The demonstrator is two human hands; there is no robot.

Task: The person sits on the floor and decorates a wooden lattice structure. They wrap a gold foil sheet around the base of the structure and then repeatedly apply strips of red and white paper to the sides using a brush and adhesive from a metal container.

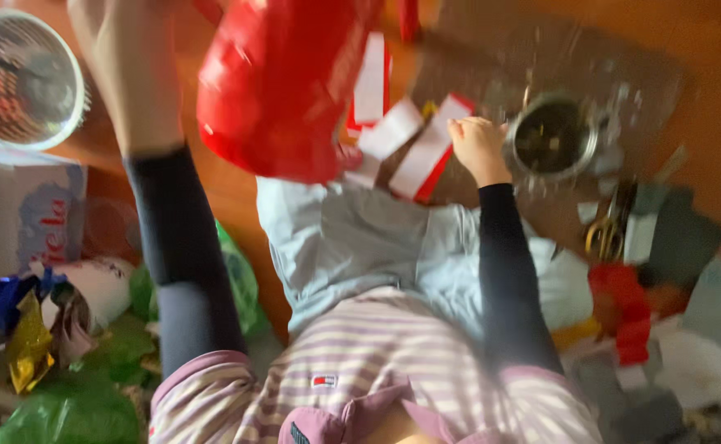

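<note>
Head view, left hand: the left hand (122,57) is raised high at the top left, blurred with motion; I cannot tell whether its fingers are closed on anything, though it sits just beside the red plastic bag (282,82).
Head view, bag: the red plastic bag hangs in the air at the top centre, bulging, above the floor and above the light blue cloth (336,238) over the person's lap.
Head view, right hand: the right hand (477,148) is curled into a loose fist, fingers together, resting at the edge of the red and white paper pieces (422,152); whether it actually pinches one is too blurred to say.
Head view, nearby: a small metal pot (552,138) stands just right of that hand; scissors (611,226) lie further right; a white mesh basket (21,78) is at the top left; green bags (72,407) and crumpled wrappers sit at the lower left.
Doing it well: in my judgement the raised bag wants a firm grip near its mouth, kept upright and clear of the pot, while the right hand holds the paper pieces flat.
</note>
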